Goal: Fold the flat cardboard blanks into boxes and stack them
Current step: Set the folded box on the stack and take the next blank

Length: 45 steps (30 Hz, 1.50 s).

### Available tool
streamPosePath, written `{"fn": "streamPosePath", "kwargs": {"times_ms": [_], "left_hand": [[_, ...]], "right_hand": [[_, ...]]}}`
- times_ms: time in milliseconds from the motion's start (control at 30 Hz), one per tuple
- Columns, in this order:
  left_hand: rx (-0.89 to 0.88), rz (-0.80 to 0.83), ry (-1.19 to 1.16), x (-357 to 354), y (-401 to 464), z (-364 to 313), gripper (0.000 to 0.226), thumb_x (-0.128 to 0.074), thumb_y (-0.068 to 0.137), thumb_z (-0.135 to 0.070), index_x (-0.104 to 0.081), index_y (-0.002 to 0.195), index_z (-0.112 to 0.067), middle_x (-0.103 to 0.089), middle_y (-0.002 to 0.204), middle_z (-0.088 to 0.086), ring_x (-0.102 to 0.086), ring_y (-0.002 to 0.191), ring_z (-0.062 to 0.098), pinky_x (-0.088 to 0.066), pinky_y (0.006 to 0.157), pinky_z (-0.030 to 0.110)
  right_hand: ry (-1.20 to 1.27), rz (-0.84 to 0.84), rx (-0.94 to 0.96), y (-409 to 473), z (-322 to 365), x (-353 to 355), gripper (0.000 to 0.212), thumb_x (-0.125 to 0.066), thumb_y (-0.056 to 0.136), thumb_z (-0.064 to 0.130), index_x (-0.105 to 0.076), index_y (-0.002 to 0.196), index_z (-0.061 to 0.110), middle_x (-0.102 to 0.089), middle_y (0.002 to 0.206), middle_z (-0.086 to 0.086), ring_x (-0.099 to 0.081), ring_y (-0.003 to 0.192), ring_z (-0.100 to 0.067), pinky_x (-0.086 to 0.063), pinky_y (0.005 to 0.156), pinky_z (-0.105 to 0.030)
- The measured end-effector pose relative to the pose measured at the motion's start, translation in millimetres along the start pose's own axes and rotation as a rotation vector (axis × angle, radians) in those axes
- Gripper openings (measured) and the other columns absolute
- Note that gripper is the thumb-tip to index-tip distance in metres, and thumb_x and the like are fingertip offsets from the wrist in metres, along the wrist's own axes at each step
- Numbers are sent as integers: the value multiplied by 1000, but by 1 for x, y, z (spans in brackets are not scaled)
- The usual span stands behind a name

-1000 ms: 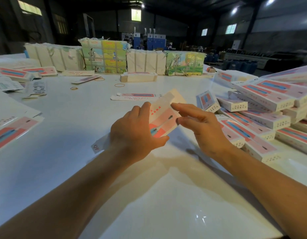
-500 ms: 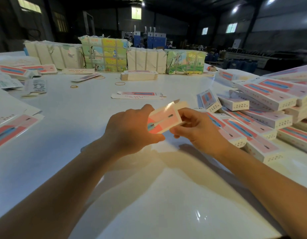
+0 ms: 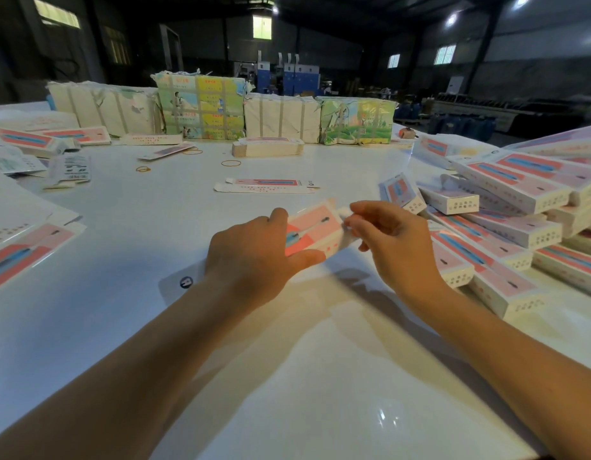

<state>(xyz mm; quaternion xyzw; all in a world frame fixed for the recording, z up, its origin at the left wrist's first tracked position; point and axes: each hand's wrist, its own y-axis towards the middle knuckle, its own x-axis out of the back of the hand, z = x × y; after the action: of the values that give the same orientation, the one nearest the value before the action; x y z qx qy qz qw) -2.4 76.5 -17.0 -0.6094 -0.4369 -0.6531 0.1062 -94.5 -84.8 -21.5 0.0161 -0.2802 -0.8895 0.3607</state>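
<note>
A pink, blue and white cardboard box blank (image 3: 312, 229) is held just above the white table (image 3: 287, 376) in front of me. My left hand (image 3: 257, 257) grips its near end, thumb under and fingers over it. My right hand (image 3: 392, 237) pinches the flap at its far right end with curled fingertips. A white end flap (image 3: 181, 282) with a dark round mark sticks out below my left wrist. Folded boxes of the same print (image 3: 506, 227) lie heaped at the right. One flat blank (image 3: 265, 185) lies farther back on the table.
Wrapped bundles (image 3: 201, 109) line the table's far edge, with a short stack of flat blanks (image 3: 267, 147) before them. Rubber bands (image 3: 231, 163) lie scattered nearby. More blanks and printed sheets (image 3: 25, 240) cover the left side. A dark warehouse lies beyond.
The blank has dropped from a tilted, raised pose to nearly level. My right hand went from open fingers beside it to pinching its right end flap. My left hand kept its grip.
</note>
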Motion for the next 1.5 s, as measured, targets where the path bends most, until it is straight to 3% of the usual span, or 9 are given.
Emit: {"fn": "streamPosePath", "kwargs": {"times_ms": [233, 367, 700, 867, 1033, 1233, 1333, 1400, 1500], "left_hand": [[76, 1, 3, -4, 1, 0, 51, -34, 79, -77, -33, 96, -29, -60, 99, -5, -54, 73, 17, -40, 57, 26], [46, -20, 22, -6, -1, -2, 57, -33, 79, -77, -41, 106, -28, -61, 101, -6, -53, 74, 16, -37, 54, 25], [-46, -49, 43, -9, -5, -4, 62, -34, 76, -78, -43, 114, -29, -61, 104, -8, -45, 74, 11, -34, 53, 25], [-70, -58, 81, -10, -7, -6, 65, -33, 76, -78, -42, 118, -29, -61, 108, -9, -48, 76, 11, -32, 51, 24], [-115, -69, 100, -11, -7, -8, 67, -34, 77, -77, -42, 121, -28, -61, 111, -7, -59, 87, 15, -42, 60, 26], [-186, -117, 146, -14, -7, -9, 66, -33, 78, -76, -45, 120, -26, -61, 104, -7, -59, 86, 14, -38, 58, 25], [-168, -137, 119, -13, -8, -9, 67, -32, 78, -77, -44, 121, -27, -61, 105, -8, -59, 87, 14, -38, 57, 25], [-136, -154, 70, -11, -9, -9, 67, -29, 76, -77, -45, 118, -26, -61, 103, -8, -58, 86, 14, -36, 56, 24], [-90, -203, 17, -7, -9, -12, 78, -12, 67, -80, -46, 111, -26, -60, 99, -7, -57, 84, 16, -37, 56, 25]], "right_hand": [[21, -44, -96, 0, 1, 1, 20, -64, 86, 5, -70, 106, 6, -68, 77, 6, -60, 55, 0, -46, 52, -11], [117, 34, -175, -5, 3, -3, 27, -66, 84, 5, -69, 110, 13, -71, 79, 14, -63, 63, 4, -49, 56, -11], [58, 137, -235, -4, 2, -4, 49, -59, 90, 8, -47, 135, 23, -61, 75, 1, -56, 53, 5, -47, 52, -15], [4, 133, -214, -4, 2, -5, 11, -60, 90, 7, -65, 98, 13, -63, 69, 8, -56, 53, 1, -42, 49, -13], [-65, 164, -155, -6, 1, -5, 23, -55, 92, 6, -64, 78, 22, -63, 57, 19, -56, 52, 8, -39, 48, -6], [-121, 226, -183, -4, 0, -3, 16, -48, 93, 2, -62, 88, 5, -59, 73, 5, -54, 55, 11, -38, 48, -7], [-175, 250, -132, -4, 2, -3, 14, -49, 92, 5, -62, 90, 8, -59, 77, 4, -54, 61, 5, -38, 53, -10], [-200, 165, -75, -3, 4, -3, 7, -57, 91, 14, -62, 96, 15, -57, 97, 2, -55, 77, -2, -41, 60, -10], [-163, -19, -89, 3, 3, 2, 59, -71, 82, 27, -42, 134, 24, -39, 127, 4, -47, 108, -12, -41, 87, -16]]}}
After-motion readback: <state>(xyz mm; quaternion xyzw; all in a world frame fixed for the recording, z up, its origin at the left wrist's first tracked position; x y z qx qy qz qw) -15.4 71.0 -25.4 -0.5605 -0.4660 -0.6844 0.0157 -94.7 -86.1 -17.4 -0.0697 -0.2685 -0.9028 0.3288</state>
